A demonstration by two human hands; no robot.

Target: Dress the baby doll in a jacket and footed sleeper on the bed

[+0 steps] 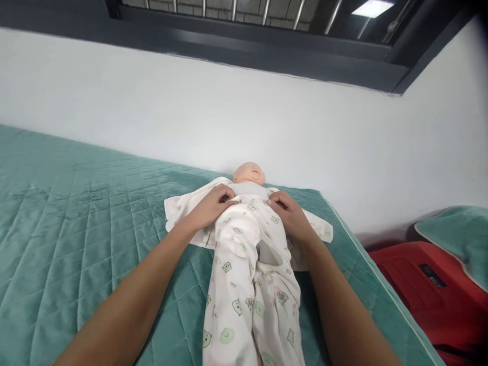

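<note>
A baby doll (248,174) lies on its back on a green quilted bed cover, its head near the wall. White baby pants (236,284) with small animal prints cover its lower body and stretch toward me, with an opening at the crotch. My left hand (216,203) pinches the waistband on the left, thumb and fingers together. On the right, my right hand (285,209) has its fingers curled on the other side of the waistband. A white printed jacket (190,198) lies spread beneath the doll, its sleeves out to both sides.
The green quilted cover (95,244) spreads over the bed. Behind it stands a white wall (152,107) below a dark window frame (247,48) with metal bars. A red case-like object (415,284) sits beyond the bed's right edge, partly under green fabric (457,234).
</note>
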